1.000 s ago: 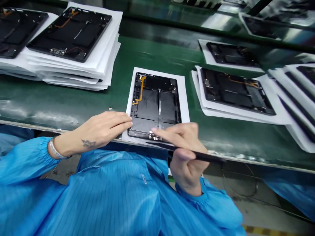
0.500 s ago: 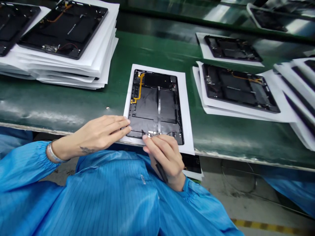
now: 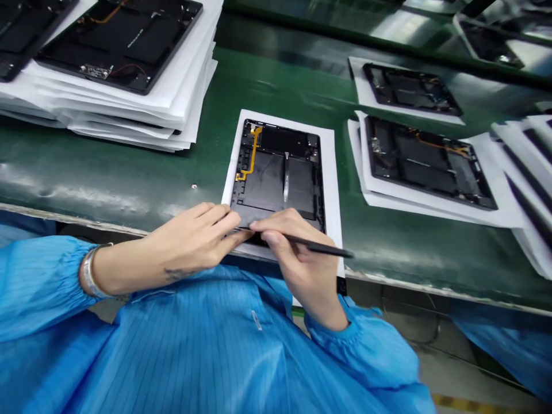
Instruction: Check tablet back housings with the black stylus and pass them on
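Note:
A black tablet shell [image 3: 267, 184] lies face up on white paper [image 3: 331, 172] near the bench's front edge. A yellow flex cable [image 3: 254, 155] runs down its upper left side. My left hand [image 3: 194, 236] rests at the shell's lower left corner, fingers stretched out and slightly bent over its edge. In my closed right hand [image 3: 304, 253] is a slim black pen-shaped tool [image 3: 330, 249], pinched near its tip. That tip points at the shell's lower left part, close to my left fingertips. My hands cover most of the shell's lower edge, including the small circuit board there.
Tall stacks of paper [image 3: 190, 109] with tablet shells [image 3: 129, 46] stand at the left. More shells on paper [image 3: 431, 161] lie to the right, another [image 3: 409, 89] behind them. A tiny piece [image 3: 194, 186] sits on the green bench mat [image 3: 276, 80].
My right hand has turned, so the tool's handle swings from pointing down toward me to pointing right. My left hand has shifted right, closer to it. The view has moved slightly.

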A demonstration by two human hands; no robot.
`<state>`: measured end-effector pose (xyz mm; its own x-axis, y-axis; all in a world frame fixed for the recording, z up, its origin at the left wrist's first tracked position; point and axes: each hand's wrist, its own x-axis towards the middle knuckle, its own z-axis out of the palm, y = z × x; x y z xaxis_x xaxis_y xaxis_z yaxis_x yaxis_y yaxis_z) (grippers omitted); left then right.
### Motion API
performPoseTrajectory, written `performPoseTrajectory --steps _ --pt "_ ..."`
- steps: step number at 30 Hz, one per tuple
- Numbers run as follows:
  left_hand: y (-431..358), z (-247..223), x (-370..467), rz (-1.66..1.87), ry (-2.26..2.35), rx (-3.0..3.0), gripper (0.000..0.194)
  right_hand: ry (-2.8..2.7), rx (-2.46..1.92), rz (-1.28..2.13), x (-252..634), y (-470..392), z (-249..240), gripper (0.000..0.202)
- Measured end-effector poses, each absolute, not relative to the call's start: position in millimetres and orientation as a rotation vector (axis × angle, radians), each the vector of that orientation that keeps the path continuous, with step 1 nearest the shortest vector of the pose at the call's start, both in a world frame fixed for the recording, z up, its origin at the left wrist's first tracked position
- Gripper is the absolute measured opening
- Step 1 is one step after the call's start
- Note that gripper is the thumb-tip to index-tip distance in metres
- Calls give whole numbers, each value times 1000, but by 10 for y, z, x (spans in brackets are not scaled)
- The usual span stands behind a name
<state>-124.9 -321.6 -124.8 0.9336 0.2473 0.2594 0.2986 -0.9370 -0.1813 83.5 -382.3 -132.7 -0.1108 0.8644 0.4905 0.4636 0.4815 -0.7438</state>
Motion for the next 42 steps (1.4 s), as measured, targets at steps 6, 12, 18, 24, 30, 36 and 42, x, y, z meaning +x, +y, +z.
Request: performPoseTrajectory --steps 6,12,18,24,30,36,42 --pt "-3229 -1311 -1262 -352 -397 -2873 29 -1823 -1136 579 807 -3721 -1349 15" --pt "-3221 -1318 -1256 -327 -392 -2858 26 -1900 -1119 583 822 -3745 -1322 13" --pt "-3121 -1347 -1444 -638 -302 -2937 30 -1896 -1100 587 814 -3731 -1325 13" --pt "-3119 -1356 -1441 -642 -324 -2963 29 -1887 -1201 540 1049 -3850 -1276 13" --pt "-3100 -1251 -1295 -627 -233 -2883 30 -1929 -1260 474 1150 -3953 -1224 14" --pt "-3114 -1266 -1212 -673 -224 -2864 31 -1929 -1231 413 1144 -3955 -1275 15" --pt "-3126 -1323 -1213 -656 -245 -2887 29 -2254 -1251 261 1090 -4033 -1177 9"
